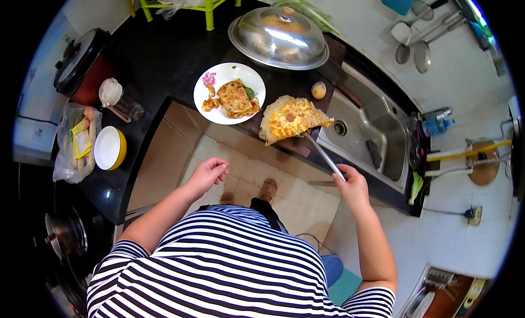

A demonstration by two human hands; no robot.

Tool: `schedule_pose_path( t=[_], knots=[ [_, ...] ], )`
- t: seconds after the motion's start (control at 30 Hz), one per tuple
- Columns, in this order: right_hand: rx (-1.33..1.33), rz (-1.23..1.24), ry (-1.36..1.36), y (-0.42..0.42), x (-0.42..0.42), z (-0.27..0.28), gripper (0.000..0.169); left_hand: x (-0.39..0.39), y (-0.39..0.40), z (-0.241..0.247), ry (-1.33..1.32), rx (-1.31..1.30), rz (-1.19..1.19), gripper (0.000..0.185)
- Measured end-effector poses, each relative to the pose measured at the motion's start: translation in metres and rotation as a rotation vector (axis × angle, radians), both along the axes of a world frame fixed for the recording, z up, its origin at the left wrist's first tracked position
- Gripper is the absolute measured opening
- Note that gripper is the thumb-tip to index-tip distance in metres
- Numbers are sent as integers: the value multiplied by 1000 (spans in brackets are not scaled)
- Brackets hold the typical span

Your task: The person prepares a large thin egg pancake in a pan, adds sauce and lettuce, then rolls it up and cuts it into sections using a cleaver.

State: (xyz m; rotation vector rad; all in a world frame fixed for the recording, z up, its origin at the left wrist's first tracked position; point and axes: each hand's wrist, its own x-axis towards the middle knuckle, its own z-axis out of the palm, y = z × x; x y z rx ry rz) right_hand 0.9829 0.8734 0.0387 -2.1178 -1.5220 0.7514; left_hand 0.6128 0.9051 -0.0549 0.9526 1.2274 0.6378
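My right hand [352, 186] grips the long metal handle of a spatula [326, 156]. An egg-covered flatbread [289, 117] lies over the spatula's far end, which it hides, near the counter edge. My left hand [211, 174] is raised before me, holding nothing, with its fingers loosely curled. Just left of the flatbread stands a white plate [205, 71] with a pink flower pattern; folded browned flatbread [234, 97], smaller pieces and some green leaf lie on it.
A domed steel lid [262, 39] stands behind the plate. A potato [318, 90] lies beside the steel sink [361, 129]. Along the left counter are a glass jar [131, 109], a yellow bowl [110, 148], a plastic bag [67, 166] and an electric cooker [82, 69].
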Motion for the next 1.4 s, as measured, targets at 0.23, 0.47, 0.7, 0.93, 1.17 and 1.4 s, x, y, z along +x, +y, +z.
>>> schedule_pose_path(
  t=[0.23, 0.47, 0.7, 0.93, 1.17, 1.4],
  knots=[
    [-196, 190, -43, 30, 39, 36, 33, 24, 23, 1, 46, 5, 251, 21],
    [-316, 320, -74, 50, 112, 81, 33, 40, 71, -1, -53, 6, 662, 22],
    [-277, 188, 241, 48, 182, 121, 29, 39, 87, -8, 151, 221, 1028, 25],
    [1, -85, 722, 75, 163, 88, 31, 80, 145, 56, -166, 279, 651, 33],
    [176, -211, 837, 64, 112, 49, 25, 123, 222, 64, -632, -38, 506, 22],
    [185, -399, 850, 47, 81, 32, 28, 129, 244, 79, -590, 72, 600, 18]
  ],
)
